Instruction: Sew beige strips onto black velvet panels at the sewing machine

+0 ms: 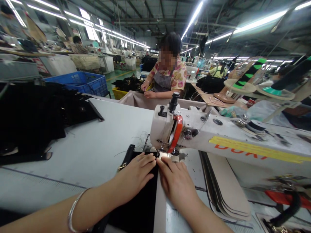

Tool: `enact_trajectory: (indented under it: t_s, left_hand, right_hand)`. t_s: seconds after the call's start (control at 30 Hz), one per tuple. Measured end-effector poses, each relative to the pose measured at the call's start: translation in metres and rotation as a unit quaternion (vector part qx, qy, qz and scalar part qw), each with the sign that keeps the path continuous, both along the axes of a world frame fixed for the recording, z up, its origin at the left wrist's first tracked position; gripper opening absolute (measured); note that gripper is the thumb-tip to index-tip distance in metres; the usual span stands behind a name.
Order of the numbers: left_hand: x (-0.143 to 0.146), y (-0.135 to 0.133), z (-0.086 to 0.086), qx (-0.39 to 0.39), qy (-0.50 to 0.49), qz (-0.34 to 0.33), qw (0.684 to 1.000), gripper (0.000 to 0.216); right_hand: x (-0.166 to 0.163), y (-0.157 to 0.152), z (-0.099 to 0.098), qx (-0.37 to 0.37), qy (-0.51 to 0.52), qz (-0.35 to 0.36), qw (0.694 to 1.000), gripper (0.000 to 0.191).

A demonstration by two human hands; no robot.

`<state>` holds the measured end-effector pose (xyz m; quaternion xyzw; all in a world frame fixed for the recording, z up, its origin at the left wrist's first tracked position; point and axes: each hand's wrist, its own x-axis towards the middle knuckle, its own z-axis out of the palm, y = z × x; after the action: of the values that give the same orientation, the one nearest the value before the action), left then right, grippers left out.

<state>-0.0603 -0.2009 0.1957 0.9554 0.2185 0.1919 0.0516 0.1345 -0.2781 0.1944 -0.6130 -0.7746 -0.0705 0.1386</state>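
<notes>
A black fabric piece [138, 204] with a pale strip [159, 207] along its right edge lies under the needle area of a white sewing machine [167, 126]. My left hand [139, 170] rests on the black fabric with its fingers stretched flat, just left of the presser foot. My right hand [176, 176] lies over the pale strip, fingers extended, their tips close to the foot and to the left fingertips. The right thumb is mostly hidden. Left of my left hand are a rolled black edge and a gold metal fitting [121, 167].
A stack of pale rounded panels [228, 187] lies right of my right hand, under the machine arm. Black pieces [39, 113] are heaped on the table's left. Beyond stand a blue crate [80, 82] and a person [167, 71] working opposite. Thread cones [250, 74] stand at right.
</notes>
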Motion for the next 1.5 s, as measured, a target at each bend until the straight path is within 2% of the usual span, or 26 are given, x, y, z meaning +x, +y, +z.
enact_trajectory:
  t_s: [0.17, 0.3, 0.37, 0.43, 0.53, 0.73, 0.9, 1.03, 1.33, 1.5]
  left_hand:
    - [0.004, 0.005, -0.001, -0.013, 0.002, -0.001, 1.0, 0.032]
    - [-0.009, -0.005, 0.003, -0.04, 0.036, -0.022, 0.998, 0.042]
    - [-0.022, -0.016, 0.003, -0.072, 0.046, -0.069, 0.994, 0.054]
    - [-0.036, -0.029, 0.004, -0.095, 0.014, -0.143, 0.985, 0.064]
    - [-0.051, -0.044, 0.01, -0.12, -0.027, -0.197, 0.973, 0.063]
    - [-0.052, -0.045, 0.024, -0.171, -0.023, -0.195, 0.966, 0.061]
    - [-0.046, -0.038, 0.01, -0.148, -0.034, -0.19, 0.97, 0.05]
    - [-0.041, -0.034, 0.002, -0.117, 0.015, -0.186, 0.975, 0.048]
    - [-0.038, -0.032, 0.001, -0.095, -0.032, -0.182, 0.978, 0.043]
    - [-0.031, -0.031, 0.0, -0.091, -0.082, -0.156, 0.98, 0.037]
  right_hand:
    - [0.0, -0.002, 0.001, -0.004, 0.003, 0.0, 1.0, 0.049]
    - [0.001, -0.003, 0.0, -0.005, 0.005, -0.001, 1.0, 0.051]
    - [0.001, -0.003, -0.001, 0.002, 0.005, 0.0, 1.0, 0.049]
    - [0.0, -0.003, -0.001, 0.012, 0.002, 0.0, 1.0, 0.045]
    - [0.0, -0.003, 0.0, 0.023, -0.006, -0.001, 1.0, 0.043]
    - [0.001, -0.004, 0.0, 0.028, 0.002, 0.004, 1.0, 0.044]
    - [0.003, -0.004, -0.003, 0.01, 0.008, 0.002, 1.0, 0.045]
    - [0.003, -0.003, -0.004, 0.004, 0.011, -0.001, 1.0, 0.044]
    - [0.002, -0.004, -0.002, 0.016, 0.012, 0.004, 1.0, 0.043]
    - [0.002, -0.004, 0.0, 0.009, 0.012, 0.007, 1.0, 0.044]
